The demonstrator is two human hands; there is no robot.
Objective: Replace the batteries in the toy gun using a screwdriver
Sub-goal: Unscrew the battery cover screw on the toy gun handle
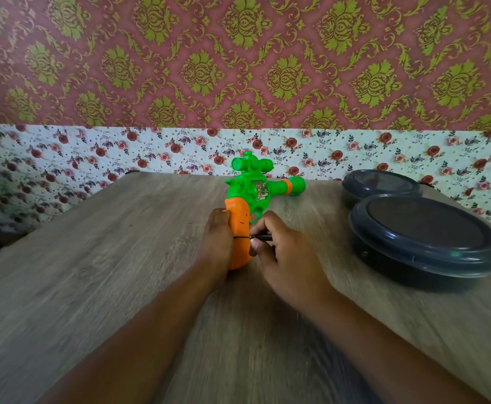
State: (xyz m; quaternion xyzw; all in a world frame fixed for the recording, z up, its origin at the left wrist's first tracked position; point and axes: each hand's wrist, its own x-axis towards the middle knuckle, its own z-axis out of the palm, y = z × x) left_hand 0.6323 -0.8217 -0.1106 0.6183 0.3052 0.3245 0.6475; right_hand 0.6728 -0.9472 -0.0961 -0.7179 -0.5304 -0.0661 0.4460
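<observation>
The toy gun (251, 199) stands mid-surface (92, 272), grip nearest; the left hand (218, 237) clasps the orange grip (238, 228); the right hand (279, 258) pinches the screwdriver (255, 237); best to keep the tip square in the screw, pressing inward while turning.

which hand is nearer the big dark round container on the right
Right. The right hand holds the screwdriver on the container's side of the toy gun; the left hand grips the orange handle, farther away.
</observation>
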